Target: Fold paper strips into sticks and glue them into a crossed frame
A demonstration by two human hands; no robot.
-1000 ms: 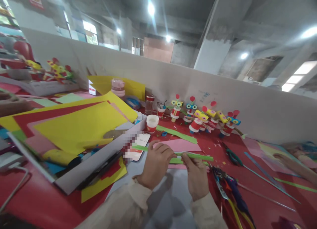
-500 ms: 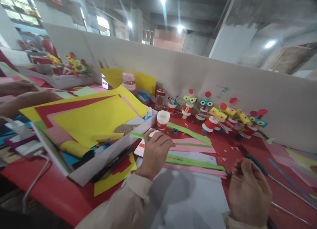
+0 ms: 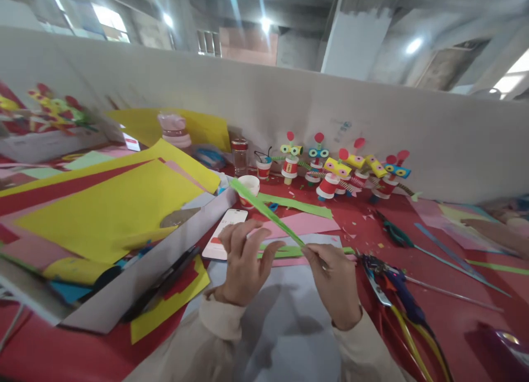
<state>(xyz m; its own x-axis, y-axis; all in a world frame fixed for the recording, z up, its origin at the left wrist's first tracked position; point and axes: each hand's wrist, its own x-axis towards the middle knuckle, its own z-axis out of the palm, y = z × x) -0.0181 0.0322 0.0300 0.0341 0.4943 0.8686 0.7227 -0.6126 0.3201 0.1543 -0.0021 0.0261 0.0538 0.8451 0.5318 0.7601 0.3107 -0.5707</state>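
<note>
A narrow green paper strip [image 3: 268, 212] slants up and to the left from my right hand [image 3: 334, 283], its near end pinched between thumb and fingers. My left hand [image 3: 247, 261] hovers beside the strip with its fingers apart and holds nothing. Under both hands lies a grey-white sheet [image 3: 285, 321], with more green strips [image 3: 289, 252] and pink paper [image 3: 295, 226] across its far edge. A lit phone [image 3: 225, 233] rests just left of my left hand. Behind the strip's far end stands a white and red paper cup [image 3: 249, 187].
On the left, a shallow box [image 3: 136, 272] holds yellow, red and pink paper. Several cup figures [image 3: 328, 186] stand along the partition. Pliers [image 3: 397, 299] and green-handled scissors [image 3: 394, 230] lie at the right. Another person's hand [image 3: 487, 233] shows at far right.
The green strip has passed from my left hand to my right, which moved left to meet it. My left hand has let go and spread its fingers. The view has swung right.
</note>
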